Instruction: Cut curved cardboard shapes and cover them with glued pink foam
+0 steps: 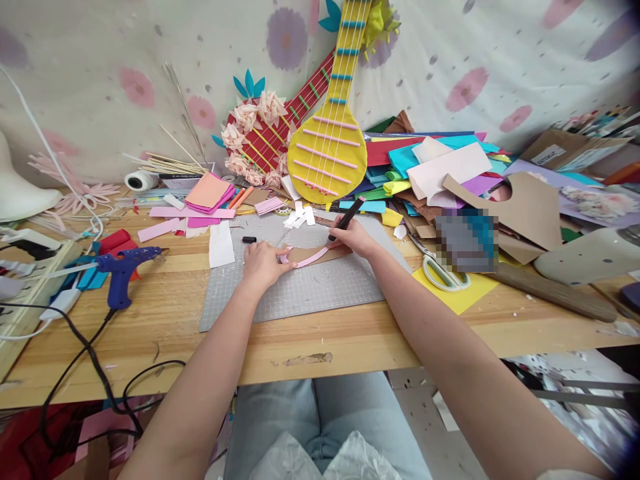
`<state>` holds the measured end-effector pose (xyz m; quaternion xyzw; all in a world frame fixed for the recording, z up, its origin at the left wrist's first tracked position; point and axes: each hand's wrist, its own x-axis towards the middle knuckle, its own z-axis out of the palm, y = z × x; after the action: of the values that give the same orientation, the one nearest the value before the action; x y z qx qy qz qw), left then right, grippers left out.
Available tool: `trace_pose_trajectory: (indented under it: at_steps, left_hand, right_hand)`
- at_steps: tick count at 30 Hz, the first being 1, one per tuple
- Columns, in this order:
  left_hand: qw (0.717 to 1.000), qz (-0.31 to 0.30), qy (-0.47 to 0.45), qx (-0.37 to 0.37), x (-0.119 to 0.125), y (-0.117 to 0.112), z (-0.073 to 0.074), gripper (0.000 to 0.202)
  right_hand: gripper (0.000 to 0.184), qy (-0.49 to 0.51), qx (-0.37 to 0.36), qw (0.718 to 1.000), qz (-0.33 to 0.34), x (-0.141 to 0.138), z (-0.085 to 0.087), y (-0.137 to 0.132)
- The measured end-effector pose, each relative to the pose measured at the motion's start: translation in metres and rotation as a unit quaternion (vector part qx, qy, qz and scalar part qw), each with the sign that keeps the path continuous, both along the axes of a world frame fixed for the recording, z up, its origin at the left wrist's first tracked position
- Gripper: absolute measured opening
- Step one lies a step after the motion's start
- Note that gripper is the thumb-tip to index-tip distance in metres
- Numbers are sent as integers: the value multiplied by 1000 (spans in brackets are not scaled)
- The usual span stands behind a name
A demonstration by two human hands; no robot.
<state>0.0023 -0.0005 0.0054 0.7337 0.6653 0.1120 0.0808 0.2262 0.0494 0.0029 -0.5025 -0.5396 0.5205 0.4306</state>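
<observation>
My right hand [354,236] is closed round a black marker [349,219], its lower end at a curved brown cardboard piece [305,254]. A pale pink strip [314,259] runs along the near edge of the cardboard. At the piece's left end, my left hand [265,265] holds it down on the grey cutting mat [300,293], thumb and forefinger at the pink tip. A black marker cap [249,239] lies just beyond the left hand. White paper scraps [301,215] are scattered past the cardboard.
To the left lies a blue glue gun [125,267] with its cord. White-handled scissors [445,273] rest on yellow sheet [473,299] at right. Behind stand a yellow lute-shaped craft [327,157] and a red one [257,143]. Coloured sheets [430,167] are heaped back right.
</observation>
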Motion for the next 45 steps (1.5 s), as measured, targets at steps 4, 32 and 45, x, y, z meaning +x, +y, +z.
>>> trace_pose_trajectory:
  at_steps: [4,32,45]
  left_hand:
    - [1000,1,-4,-3,0,-1,1,47]
    - [1000,5,0,-7,1,0,3,47]
    - [1000,13,-23,-17,0,2,-2,51]
  right_hand:
    - [21,12,1,1000,-6,1,0,-3]
    - [18,-46,127,990,-34,11,9,-22]
    - [27,-79,144,984,66,-22,-10,-46]
